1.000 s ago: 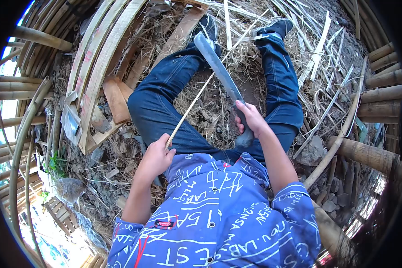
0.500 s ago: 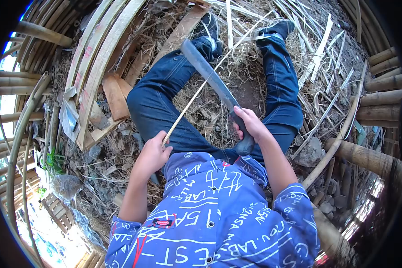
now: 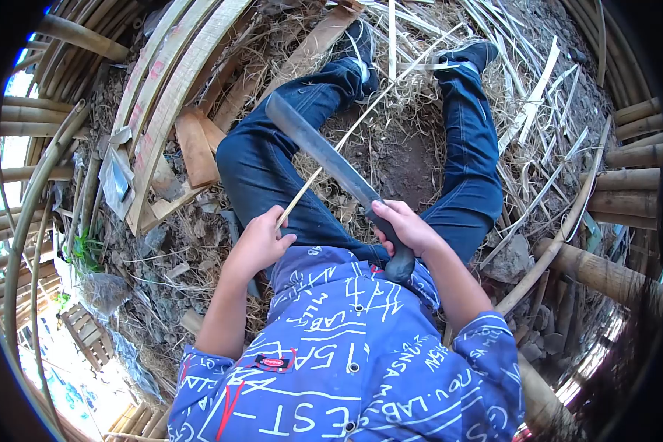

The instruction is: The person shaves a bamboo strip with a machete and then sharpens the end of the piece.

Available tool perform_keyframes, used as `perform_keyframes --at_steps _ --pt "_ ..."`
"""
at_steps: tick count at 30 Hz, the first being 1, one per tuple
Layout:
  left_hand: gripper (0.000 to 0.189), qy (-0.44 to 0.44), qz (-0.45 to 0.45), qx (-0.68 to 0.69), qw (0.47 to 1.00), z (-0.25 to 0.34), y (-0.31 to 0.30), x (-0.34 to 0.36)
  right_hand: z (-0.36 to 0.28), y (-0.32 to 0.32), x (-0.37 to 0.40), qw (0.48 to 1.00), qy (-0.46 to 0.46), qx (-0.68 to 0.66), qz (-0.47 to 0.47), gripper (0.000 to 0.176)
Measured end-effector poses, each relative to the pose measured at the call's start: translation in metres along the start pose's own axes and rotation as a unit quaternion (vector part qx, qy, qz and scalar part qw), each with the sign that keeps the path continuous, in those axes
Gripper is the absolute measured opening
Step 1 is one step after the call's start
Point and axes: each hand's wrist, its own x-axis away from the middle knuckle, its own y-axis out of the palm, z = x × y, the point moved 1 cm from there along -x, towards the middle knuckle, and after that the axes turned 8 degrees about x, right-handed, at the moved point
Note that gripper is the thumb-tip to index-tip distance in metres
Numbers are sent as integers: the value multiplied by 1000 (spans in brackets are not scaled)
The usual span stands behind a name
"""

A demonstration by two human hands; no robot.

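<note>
Between the thumb and fingers of my left hand (image 3: 260, 243) is the near end of a long thin bamboo strip (image 3: 353, 131), which slants away up and right between my legs. My right hand (image 3: 405, 227) is wrapped round the black handle of a machete (image 3: 324, 151). Its long grey blade points up and left, crossing over the strip partway along. The tip of the blade overlaps my bent leg in blue jeans (image 3: 261, 162). The handle's rounded butt lies close over my blue printed shirt (image 3: 331, 324).
Pale shavings and split strips (image 3: 527, 110) litter the dirt around my shoes. Long curved boards (image 3: 166, 96) and a short wood block (image 3: 197, 151) lie at left. Bamboo poles (image 3: 604, 269) wall the right side; a wooden crate (image 3: 87, 335) stands at lower left.
The machete has come down toward my body, its blade swinging left and its crossing point sliding nearer my left hand along the strip. Both hands keep their grip; the view has shifted slightly.
</note>
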Motion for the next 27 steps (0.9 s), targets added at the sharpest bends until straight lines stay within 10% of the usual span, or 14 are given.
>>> perform_keyframes --at_steps 8,18,27 --pt "30 12 -93 106 990 -21 -21 18 -7 -26 -18 991 -48 -60 112 39" --pt "12 67 187 -90 976 -17 -24 31 -2 -11 -10 996 -8 -28 85 38" --pt "13 118 201 -98 967 -13 -18 27 -8 -8 -5 995 -25 -7 96 36"
